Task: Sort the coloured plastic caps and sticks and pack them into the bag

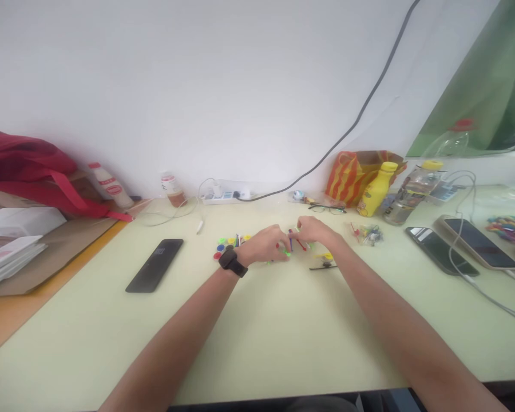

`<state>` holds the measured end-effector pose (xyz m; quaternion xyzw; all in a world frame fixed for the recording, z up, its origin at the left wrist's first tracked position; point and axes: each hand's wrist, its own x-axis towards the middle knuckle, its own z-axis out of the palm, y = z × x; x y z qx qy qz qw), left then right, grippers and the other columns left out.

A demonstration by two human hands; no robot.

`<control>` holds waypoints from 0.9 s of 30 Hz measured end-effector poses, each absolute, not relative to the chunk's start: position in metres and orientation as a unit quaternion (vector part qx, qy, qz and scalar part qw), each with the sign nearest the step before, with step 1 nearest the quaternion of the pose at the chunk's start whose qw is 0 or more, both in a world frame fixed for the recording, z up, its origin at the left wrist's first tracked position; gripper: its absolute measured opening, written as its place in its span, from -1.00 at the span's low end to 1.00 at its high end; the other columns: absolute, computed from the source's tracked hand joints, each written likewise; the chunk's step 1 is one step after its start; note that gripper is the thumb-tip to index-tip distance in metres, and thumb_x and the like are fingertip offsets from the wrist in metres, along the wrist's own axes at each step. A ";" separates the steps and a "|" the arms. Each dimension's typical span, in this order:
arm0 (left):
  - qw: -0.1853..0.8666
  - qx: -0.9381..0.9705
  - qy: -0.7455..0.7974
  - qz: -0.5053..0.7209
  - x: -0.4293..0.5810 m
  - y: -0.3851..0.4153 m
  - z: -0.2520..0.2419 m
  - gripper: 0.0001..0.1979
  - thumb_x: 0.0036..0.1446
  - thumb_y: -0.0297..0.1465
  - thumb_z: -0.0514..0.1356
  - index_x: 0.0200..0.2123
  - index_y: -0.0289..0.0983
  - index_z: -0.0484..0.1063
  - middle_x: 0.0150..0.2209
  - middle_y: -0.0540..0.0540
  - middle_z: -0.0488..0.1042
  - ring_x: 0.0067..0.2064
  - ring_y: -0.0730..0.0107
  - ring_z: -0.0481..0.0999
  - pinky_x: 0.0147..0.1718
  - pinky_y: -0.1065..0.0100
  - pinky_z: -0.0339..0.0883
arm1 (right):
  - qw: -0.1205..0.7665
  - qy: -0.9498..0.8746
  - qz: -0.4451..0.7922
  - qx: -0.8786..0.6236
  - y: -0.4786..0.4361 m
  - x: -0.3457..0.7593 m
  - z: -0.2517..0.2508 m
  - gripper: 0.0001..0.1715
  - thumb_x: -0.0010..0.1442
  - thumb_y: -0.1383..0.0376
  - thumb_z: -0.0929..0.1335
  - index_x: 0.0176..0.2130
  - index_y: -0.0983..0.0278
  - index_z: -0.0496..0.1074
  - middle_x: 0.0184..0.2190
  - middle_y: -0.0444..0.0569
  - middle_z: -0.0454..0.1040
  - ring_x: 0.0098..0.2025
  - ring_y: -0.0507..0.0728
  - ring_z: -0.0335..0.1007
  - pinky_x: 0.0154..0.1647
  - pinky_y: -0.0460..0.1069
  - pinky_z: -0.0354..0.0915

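Observation:
My left hand, with a black watch on its wrist, hovers low over the middle of the table with its fingers curled together. Opposite it, my right hand has its fingers bent down in a pinch. Thin coloured plastic sticks, red, purple and green, show in the gap between them. What each set of fingertips holds is too small to make out. Several round coloured plastic pieces lie left of my left hand, partly hidden by it. Yellow and black small pieces lie beside my right forearm.
A dark phone lies at left; two more phones with cables lie at right. Along the wall stand a power strip, glasses, a striped bag, a yellow bottle and a clear bottle.

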<state>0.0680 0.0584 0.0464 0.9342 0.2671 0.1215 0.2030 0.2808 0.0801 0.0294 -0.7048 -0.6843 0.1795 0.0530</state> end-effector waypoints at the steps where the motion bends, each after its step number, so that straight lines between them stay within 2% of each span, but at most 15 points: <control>1: 0.205 0.935 0.263 0.123 0.068 0.059 0.045 -0.86 0.04 -0.35 0.40 -0.27 -0.17 0.68 -0.30 -0.08 0.59 -0.12 0.18 0.49 -0.23 0.33 0.33 | 0.057 -0.686 0.176 -0.704 0.081 0.279 0.027 -0.48 0.09 -0.01 0.52 -0.12 0.28 0.51 -0.09 0.18 0.60 -0.10 0.26 0.55 -0.25 -0.02 0.31; 7: 0.179 0.940 0.247 0.154 0.066 0.064 0.036 -0.91 0.10 -0.39 0.35 -0.28 -0.15 0.66 -0.14 -0.05 0.62 -0.05 0.15 0.43 -0.11 0.26 0.30 | 0.067 -0.702 0.179 -0.686 0.084 0.278 0.023 -0.62 0.08 0.22 0.53 -0.11 0.29 0.52 -0.13 0.14 0.61 -0.10 0.22 0.55 -0.26 -0.06 0.30; 12: 0.136 0.941 0.254 0.175 0.066 0.066 0.035 -0.76 0.11 -0.41 0.34 -0.12 -0.12 0.64 -0.02 -0.08 0.59 -0.02 0.12 0.43 -0.05 0.21 0.32 | 0.070 -0.707 0.183 -0.679 0.082 0.277 0.023 -0.60 0.10 0.21 0.51 -0.07 0.29 0.51 -0.06 0.15 0.59 -0.14 0.19 0.55 -0.28 -0.06 0.31; 16: 0.117 0.937 0.279 0.177 0.061 0.066 0.040 -0.66 0.13 -0.32 0.35 0.01 -0.09 0.60 0.00 -0.10 0.57 -0.03 0.10 0.46 -0.03 0.17 0.35 | 0.060 -0.714 0.194 -0.670 0.080 0.274 0.026 -0.60 0.09 0.30 0.49 -0.04 0.30 0.51 -0.02 0.13 0.58 -0.13 0.16 0.55 -0.31 -0.08 0.31; 20: 0.123 0.933 0.305 0.146 0.050 0.070 0.048 -0.59 0.14 -0.21 0.35 0.07 -0.14 0.57 0.02 -0.14 0.56 0.04 0.04 0.47 0.01 0.17 0.36 | 0.044 -0.726 0.202 -0.656 0.075 0.286 0.044 -0.67 0.13 0.26 0.47 -0.08 0.29 0.55 -0.03 0.11 0.60 -0.10 0.18 0.54 -0.25 -0.07 0.32; 24: 0.137 0.927 0.329 0.115 0.039 0.078 0.049 -0.59 0.14 -0.17 0.35 0.05 -0.15 0.57 0.01 -0.13 0.58 0.09 0.03 0.44 0.04 0.19 0.34 | -0.017 -0.746 0.248 -0.618 0.063 0.320 0.076 -0.86 0.03 0.32 0.49 -0.29 0.24 0.61 -0.23 -0.02 0.64 -0.19 0.17 0.55 -0.28 -0.06 0.32; 27: 0.148 0.926 0.328 0.112 0.037 0.081 0.045 -0.65 0.18 -0.17 0.32 0.01 -0.13 0.59 -0.02 -0.10 0.60 0.08 0.06 0.44 0.02 0.22 0.33 | -0.116 -0.729 0.303 -0.603 0.055 0.339 0.093 -0.78 -0.06 0.29 0.54 -0.30 0.20 0.63 -0.24 -0.05 0.63 -0.16 0.20 0.55 -0.28 -0.04 0.34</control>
